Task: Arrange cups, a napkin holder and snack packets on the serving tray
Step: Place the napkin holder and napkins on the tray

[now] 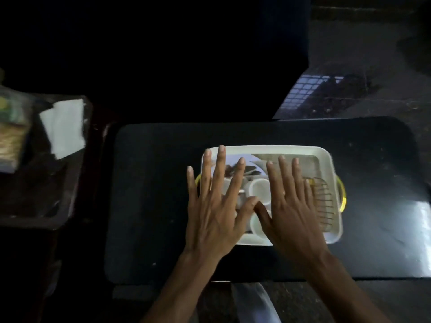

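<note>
1. Head view: one white tray [268,149], rectangular with rounded corners and a yellow handle [342,194] at each short end, sits at the middle of a dark, glossy bench [149,206].
2. Two hands hover flat over the tray, palms down: left hand [217,210] over its left half, right hand [291,206] over its middle.
3. Fingers [220,164] of both hands are spread and hold nothing; the thumbs touch.
4. At least two white round cups [258,187] show between the hands; more I cannot count.
5. One wire napkin holder [323,197], thin gold bars, lies by the tray's right end.
6. One white napkin [63,127] lies on a dark side tray [58,213] off the bench's left edge, beside a blurred packet [11,138].
</note>
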Action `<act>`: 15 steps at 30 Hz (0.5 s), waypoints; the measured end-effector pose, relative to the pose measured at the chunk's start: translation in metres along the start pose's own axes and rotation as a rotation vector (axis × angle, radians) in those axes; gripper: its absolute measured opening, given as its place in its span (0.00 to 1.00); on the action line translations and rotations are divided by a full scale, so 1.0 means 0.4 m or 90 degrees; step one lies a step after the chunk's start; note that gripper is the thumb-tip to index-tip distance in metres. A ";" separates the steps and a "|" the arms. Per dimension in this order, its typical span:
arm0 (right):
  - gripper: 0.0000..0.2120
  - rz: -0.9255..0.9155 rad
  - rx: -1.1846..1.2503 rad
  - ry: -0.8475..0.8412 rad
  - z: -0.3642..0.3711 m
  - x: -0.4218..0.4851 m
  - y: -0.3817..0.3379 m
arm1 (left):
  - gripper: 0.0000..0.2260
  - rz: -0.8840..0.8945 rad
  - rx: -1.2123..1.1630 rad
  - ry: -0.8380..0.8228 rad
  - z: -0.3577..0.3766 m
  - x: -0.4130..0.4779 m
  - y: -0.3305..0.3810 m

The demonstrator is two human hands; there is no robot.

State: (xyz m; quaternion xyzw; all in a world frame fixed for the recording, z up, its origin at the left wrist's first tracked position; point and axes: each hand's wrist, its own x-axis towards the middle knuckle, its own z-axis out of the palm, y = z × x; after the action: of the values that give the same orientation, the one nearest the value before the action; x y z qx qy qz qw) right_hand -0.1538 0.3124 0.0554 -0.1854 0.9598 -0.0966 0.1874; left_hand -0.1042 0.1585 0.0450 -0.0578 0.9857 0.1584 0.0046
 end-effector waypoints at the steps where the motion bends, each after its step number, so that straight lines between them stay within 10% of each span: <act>1: 0.38 -0.022 0.002 -0.007 0.008 0.015 -0.038 | 0.30 -0.013 0.033 -0.008 -0.013 -0.010 -0.054; 15: 0.36 -0.274 0.056 -0.021 0.132 0.228 -0.636 | 0.25 -0.267 0.014 0.098 -0.195 -0.132 -0.735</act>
State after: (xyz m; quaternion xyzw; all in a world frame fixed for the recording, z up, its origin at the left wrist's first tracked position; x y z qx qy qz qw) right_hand -0.1300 0.0385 0.0424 -0.3796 0.8897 -0.1730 0.1856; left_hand -0.0171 -0.1371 0.0290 -0.2731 0.9512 0.1387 -0.0375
